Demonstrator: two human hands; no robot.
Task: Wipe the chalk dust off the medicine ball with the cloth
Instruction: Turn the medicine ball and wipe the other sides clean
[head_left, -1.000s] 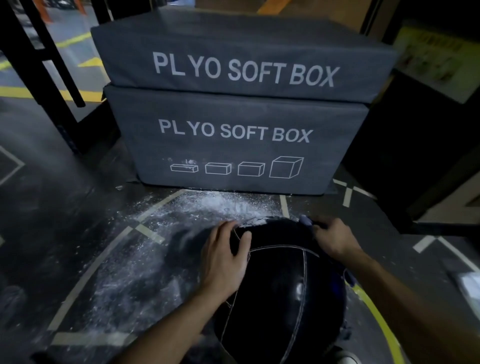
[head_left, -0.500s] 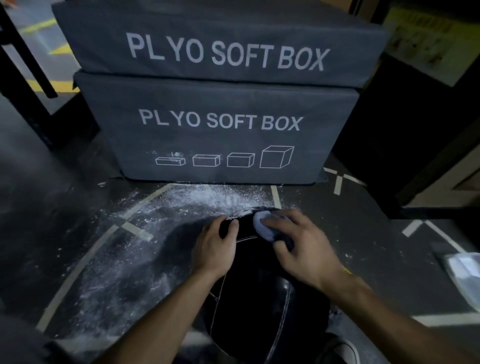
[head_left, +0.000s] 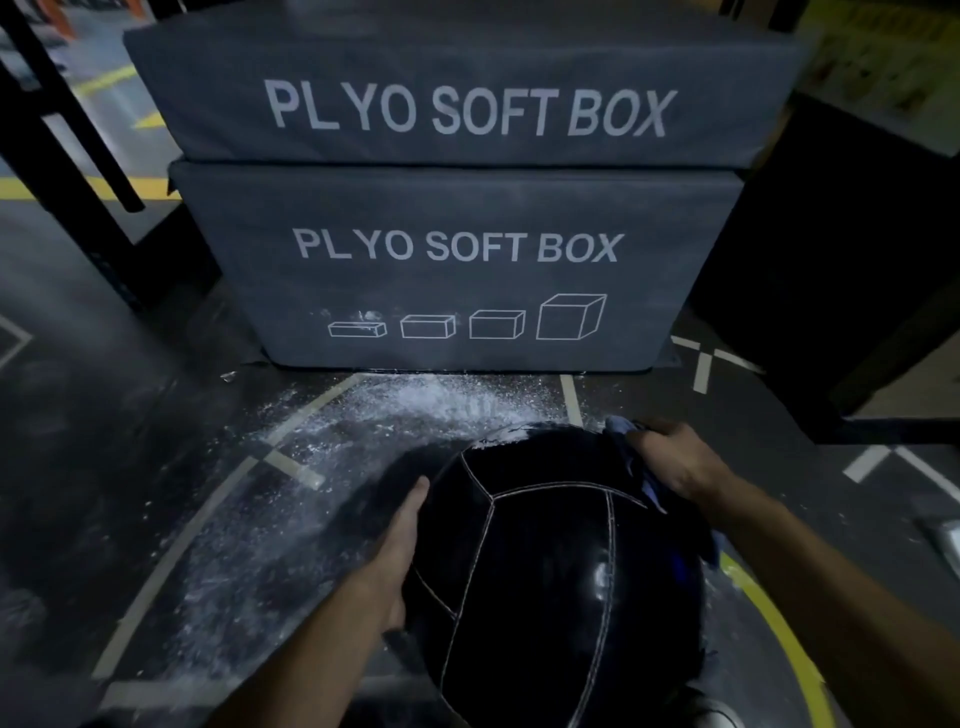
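1. Medicine ball (head_left: 561, 561) on the floor (head_left: 104, 467) before stacked plyo boxes (head_left: 457, 249); chalk dust (head_left: 498, 441) along its far rim.
2. Left hand (head_left: 400, 561) flat against its left side.
3. Right hand (head_left: 675, 462) apparently gripping the blue cloth (head_left: 631, 447) at the upper right.

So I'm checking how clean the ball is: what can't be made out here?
Head view only:
- medicine ball: far side and underside hidden by its own bulk; bottom cut off by the frame edge.
- cloth: mostly covered by the right hand.
- left hand: palm hidden against the ball.
- Faint dust: too dark to tell.
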